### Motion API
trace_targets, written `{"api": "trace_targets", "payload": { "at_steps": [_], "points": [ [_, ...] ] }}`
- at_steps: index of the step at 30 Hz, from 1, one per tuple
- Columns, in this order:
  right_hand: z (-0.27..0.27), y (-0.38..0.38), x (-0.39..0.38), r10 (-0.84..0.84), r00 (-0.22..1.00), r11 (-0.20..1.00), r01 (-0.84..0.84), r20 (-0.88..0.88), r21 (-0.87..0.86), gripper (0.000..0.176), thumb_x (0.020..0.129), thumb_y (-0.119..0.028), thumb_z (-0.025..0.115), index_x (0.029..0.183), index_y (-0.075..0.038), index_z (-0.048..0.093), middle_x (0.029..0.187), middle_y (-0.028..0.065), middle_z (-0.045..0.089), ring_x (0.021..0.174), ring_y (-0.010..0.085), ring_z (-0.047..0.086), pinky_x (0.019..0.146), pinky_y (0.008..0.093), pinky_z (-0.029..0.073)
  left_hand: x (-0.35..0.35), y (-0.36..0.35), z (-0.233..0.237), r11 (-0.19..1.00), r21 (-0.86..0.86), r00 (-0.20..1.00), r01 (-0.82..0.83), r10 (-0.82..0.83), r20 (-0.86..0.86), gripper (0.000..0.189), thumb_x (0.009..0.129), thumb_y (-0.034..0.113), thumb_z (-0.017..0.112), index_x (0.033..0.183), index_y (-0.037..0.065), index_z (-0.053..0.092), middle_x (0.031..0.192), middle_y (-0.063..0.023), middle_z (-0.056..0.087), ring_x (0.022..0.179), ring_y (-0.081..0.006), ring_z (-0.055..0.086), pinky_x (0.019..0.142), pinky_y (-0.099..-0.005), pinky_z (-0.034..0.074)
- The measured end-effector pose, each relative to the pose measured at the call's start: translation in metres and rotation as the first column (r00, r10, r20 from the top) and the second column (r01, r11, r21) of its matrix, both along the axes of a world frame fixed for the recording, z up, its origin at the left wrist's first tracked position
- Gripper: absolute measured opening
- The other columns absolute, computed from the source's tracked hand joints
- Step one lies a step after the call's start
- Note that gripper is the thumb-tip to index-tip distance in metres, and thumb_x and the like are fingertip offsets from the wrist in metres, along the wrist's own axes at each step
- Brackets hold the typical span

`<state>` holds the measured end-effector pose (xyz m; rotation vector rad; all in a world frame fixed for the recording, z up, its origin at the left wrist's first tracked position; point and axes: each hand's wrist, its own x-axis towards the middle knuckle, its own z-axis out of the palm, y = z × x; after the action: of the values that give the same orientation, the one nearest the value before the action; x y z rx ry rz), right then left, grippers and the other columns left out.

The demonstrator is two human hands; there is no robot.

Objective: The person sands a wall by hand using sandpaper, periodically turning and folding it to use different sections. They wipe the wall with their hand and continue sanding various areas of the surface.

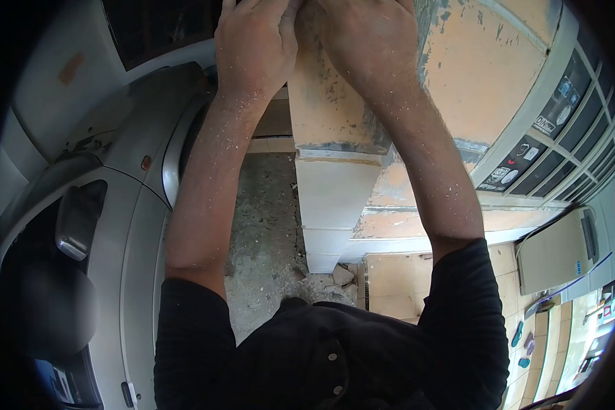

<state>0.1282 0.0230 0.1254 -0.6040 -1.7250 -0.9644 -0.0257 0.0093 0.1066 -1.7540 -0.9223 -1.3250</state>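
Observation:
My left hand (256,42) is at the top edge of the head view, left of the column corner. Its knuckles and part of the thumb show, but the fingertips are cut off. My right hand (370,42) is close beside it, in front of the peach-painted column (335,116), with its back towards me and its fingers beyond the frame. Whether either hand holds a tool is hidden. Pale flecks dot both forearms. Grey patches show where the column's paint is worn or chipped. A white lower section (335,195) of the column stands below.
A silver car (126,205) with a side mirror (82,219) stands close on my left. Debris lies on the concrete floor (263,219), with broken chunks (342,275) by the column base. On the right are a barred window (560,137), a pale appliance (553,253) and sandals (518,335).

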Motion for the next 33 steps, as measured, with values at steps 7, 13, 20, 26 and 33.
{"api": "trace_targets", "payload": {
  "at_steps": [7,13,20,26,33],
  "points": [
    [-0.249,-0.007,0.029,-0.057,0.990,0.970,0.086,0.130,-0.227,0.039,0.096,-0.025,0.059,0.133,-0.017,0.070,0.145,-0.0019,0.064,0.137,0.0119,0.057,0.126,0.0562,0.021,0.007,-0.010,-0.251,0.967,-0.256,1.000,-0.006,0.006,0.000,0.049,0.096,0.004,0.058,0.144,0.000,0.057,0.157,-0.0233,0.046,0.145,-0.0430,0.045,0.117,-0.0602,0.038],
    [-0.091,0.014,0.026,-0.070,0.997,0.992,0.068,0.019,0.108,0.033,0.095,-0.020,0.062,0.125,-0.019,0.073,0.132,-0.0029,0.072,0.122,0.0133,0.066,0.115,0.0520,0.037,0.011,0.001,-0.080,1.000,0.022,0.996,0.002,0.000,-0.088,0.057,0.091,-0.001,0.059,0.147,0.000,0.054,0.158,-0.0223,0.045,0.146,-0.0445,0.042,0.117,-0.0601,0.036],
    [-0.114,0.009,0.040,-0.103,0.995,0.995,0.103,0.015,0.008,0.035,0.097,-0.018,0.057,0.129,-0.018,0.072,0.137,0.0009,0.070,0.134,0.0174,0.060,0.119,0.0552,0.033,0.023,0.002,-0.100,0.993,0.025,0.984,-0.119,0.121,-0.134,0.049,0.092,0.004,0.062,0.141,0.004,0.062,0.146,-0.0151,0.061,0.143,-0.0353,0.050,0.116,-0.0511,0.042],
    [-0.167,0.005,0.047,-0.167,0.985,0.981,0.161,-0.048,-0.109,0.041,0.097,-0.016,0.058,0.136,-0.019,0.069,0.139,-0.0001,0.068,0.140,0.0146,0.055,0.126,0.0566,0.017,0.032,-0.008,-0.126,0.980,-0.052,0.959,-0.190,0.175,-0.221,0.048,0.094,0.010,0.062,0.141,0.010,0.064,0.147,-0.0087,0.061,0.141,-0.0265,0.053,0.120,-0.0493,0.034],
    [-0.035,0.005,0.054,-0.129,0.992,0.977,0.126,-0.005,-0.172,0.045,0.092,-0.015,0.064,0.136,-0.016,0.067,0.139,0.0008,0.068,0.138,0.0155,0.057,0.125,0.0552,0.023,0.042,0.008,-0.012,0.978,0.129,0.972,-0.161,0.180,-0.149,0.047,0.098,0.015,0.059,0.144,0.006,0.058,0.151,-0.0119,0.056,0.146,-0.0281,0.046,0.123,-0.0524,0.029]
  ]
}}
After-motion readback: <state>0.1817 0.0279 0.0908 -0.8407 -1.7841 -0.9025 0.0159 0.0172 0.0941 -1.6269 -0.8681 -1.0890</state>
